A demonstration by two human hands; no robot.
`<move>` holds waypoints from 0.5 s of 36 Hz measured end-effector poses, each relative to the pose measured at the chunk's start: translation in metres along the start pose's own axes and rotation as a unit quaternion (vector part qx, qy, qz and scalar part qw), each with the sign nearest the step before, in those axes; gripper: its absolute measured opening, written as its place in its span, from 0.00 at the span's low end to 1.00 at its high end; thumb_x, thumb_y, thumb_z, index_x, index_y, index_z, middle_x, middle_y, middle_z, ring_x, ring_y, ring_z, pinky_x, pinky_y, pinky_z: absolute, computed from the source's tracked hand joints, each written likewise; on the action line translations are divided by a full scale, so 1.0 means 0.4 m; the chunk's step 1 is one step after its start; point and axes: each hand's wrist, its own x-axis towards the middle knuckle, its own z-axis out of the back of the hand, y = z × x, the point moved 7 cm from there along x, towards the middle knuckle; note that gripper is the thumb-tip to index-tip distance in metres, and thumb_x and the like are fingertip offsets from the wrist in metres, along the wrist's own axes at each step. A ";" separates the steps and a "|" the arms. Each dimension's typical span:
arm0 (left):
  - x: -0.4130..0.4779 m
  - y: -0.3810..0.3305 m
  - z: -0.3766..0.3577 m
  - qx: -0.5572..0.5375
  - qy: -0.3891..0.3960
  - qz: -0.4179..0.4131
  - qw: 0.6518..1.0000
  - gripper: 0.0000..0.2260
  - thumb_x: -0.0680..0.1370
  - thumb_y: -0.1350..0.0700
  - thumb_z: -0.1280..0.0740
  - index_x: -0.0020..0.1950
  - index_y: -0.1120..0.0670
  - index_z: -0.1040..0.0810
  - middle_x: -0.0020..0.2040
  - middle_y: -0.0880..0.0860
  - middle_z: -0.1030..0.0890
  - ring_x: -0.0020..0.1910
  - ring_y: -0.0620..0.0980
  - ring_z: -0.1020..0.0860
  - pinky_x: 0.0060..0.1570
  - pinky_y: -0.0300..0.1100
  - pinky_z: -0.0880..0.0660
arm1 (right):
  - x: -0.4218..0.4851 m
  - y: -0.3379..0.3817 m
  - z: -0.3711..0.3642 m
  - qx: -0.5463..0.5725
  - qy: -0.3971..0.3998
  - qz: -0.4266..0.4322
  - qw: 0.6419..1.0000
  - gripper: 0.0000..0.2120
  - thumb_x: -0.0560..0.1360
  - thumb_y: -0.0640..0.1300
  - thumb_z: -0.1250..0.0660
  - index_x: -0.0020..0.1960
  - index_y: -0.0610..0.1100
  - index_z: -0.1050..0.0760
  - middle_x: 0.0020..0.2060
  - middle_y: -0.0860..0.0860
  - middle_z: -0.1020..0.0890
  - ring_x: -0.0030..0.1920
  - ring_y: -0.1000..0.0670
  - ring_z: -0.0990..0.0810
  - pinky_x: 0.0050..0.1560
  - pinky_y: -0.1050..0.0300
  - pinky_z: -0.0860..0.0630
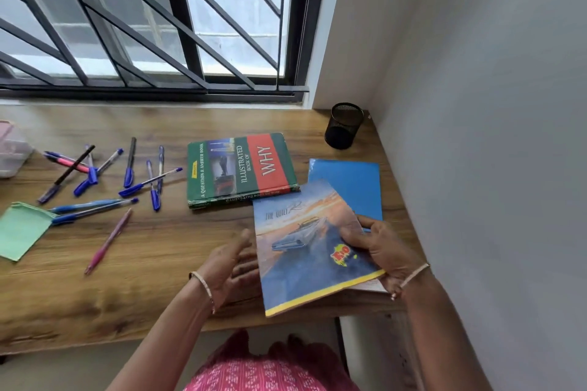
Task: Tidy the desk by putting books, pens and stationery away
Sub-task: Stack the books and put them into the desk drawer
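My right hand (378, 247) grips a notebook with a car picture (305, 251) by its right edge, tilted above the desk's front right. My left hand (233, 267) is at the notebook's left edge with fingers spread, partly behind it, holding nothing that I can see. A green and red hardcover book (241, 168) lies flat behind the notebook. A plain blue book (352, 184) lies to its right, partly under the notebook. Several blue pens (95, 178) and a pink pen (108, 241) are scattered on the left of the wooden desk (143, 263).
A black mesh pen holder (344, 125) stands in the back right corner by the wall. A green paper pad (20, 230) lies at the left edge, and a clear plastic box (11, 149) stands behind it. A barred window runs along the back.
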 end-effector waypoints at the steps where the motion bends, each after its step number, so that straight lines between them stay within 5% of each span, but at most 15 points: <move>1: 0.019 -0.010 0.011 -0.017 -0.027 -0.005 0.999 0.13 0.78 0.48 0.32 0.52 0.58 0.23 0.43 0.56 0.16 0.38 0.51 0.18 0.31 0.41 0.18 | -0.011 0.014 0.010 -0.004 0.004 0.008 1.000 0.13 0.75 0.31 0.33 0.59 0.30 0.23 0.46 0.38 0.16 0.41 0.44 0.17 0.49 0.49 0.20; 6: 0.108 -0.058 0.022 -0.083 -0.091 -0.038 0.992 0.10 0.80 0.53 0.35 0.51 0.60 0.26 0.45 0.58 0.20 0.41 0.53 0.20 0.36 0.41 0.19 | -0.085 0.089 0.073 0.059 0.030 0.058 0.996 0.14 0.75 0.33 0.35 0.60 0.32 0.24 0.52 0.34 0.17 0.48 0.39 0.17 0.50 0.48 0.19; 12: 0.180 -0.118 0.007 -0.122 -0.135 -0.061 0.981 0.10 0.81 0.54 0.36 0.59 0.57 0.28 0.44 0.56 0.22 0.43 0.52 0.22 0.47 0.44 0.22 | -0.060 0.114 0.179 -0.006 -0.106 0.136 0.985 0.10 0.74 0.33 0.33 0.54 0.39 0.21 0.41 0.49 0.13 0.38 0.53 0.15 0.38 0.63 0.20; 15: 0.205 -0.146 0.016 -0.120 -0.188 -0.050 0.973 0.06 0.80 0.57 0.36 0.55 0.57 0.28 0.39 0.56 0.25 0.37 0.52 0.23 0.32 0.40 0.20 | 0.006 0.045 0.208 -0.028 -0.157 0.113 0.981 0.10 0.76 0.28 0.35 0.55 0.36 0.23 0.36 0.54 0.14 0.35 0.57 0.16 0.36 0.65 0.21; 18: 0.219 -0.171 0.042 -0.071 -0.223 -0.056 0.971 0.05 0.78 0.59 0.36 0.53 0.58 0.27 0.33 0.54 0.30 0.20 0.44 0.27 0.15 0.34 0.29 | 0.060 -0.020 0.214 -0.056 -0.171 0.076 0.981 0.10 0.75 0.25 0.37 0.54 0.34 0.24 0.31 0.57 0.15 0.31 0.60 0.18 0.32 0.68 0.23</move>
